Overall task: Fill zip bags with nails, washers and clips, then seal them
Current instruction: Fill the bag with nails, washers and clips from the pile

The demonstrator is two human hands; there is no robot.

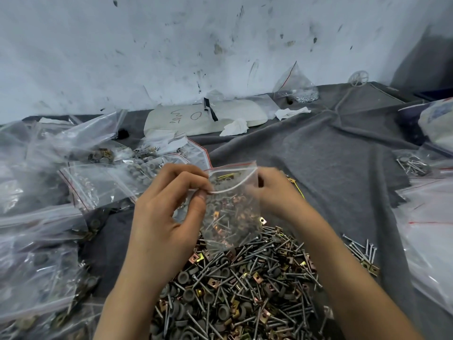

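Nearest, bottom centre: pile (245, 298) of loose nails, grey washers and gold-coloured clips, heaped on grey cloth (331, 155)

Just above the pile's far edge: zip bag (232, 217) held upright in both hands. Its bottom is at or just over the heap, can't tell if touching. Bag mouth parted, white zip strip bowed into an open loop, red line along the top. Inside are nails, coppery clips and some grey washers, sitting in the lower part

Left hand (166, 217) is clamped on the bag's near-left mouth corner, thumb and curled fingers pinching the strip

Right hand (279, 192) is at the bag's right edge, motion-blurred and partly seen through the plastic. Its fingers curl in on the bag's side, gripping it

Left of the hands: filled bags (36, 266), overlapping, same hardware inside, running from near left edge up to mid left

Right of the pile: small cluster of nails (360, 251) with a few clips, apart from the main heap

Right edge: flat clear bags (429, 236) with red lines, contents unclear. Further back on the right: bag with a few nails (411, 164)

Farther back, centre: white pad (196, 116) with pen marks, black strip (210, 110) on it. Crumpled tissue (235, 127) just beside, second tissue (291, 112) to its right

By the wall: standing clear bag (297, 87) with small silvery parts at its bottom, white plastic wheel (358, 78) to its right

Behind all: scuffed white wall (171, 45)
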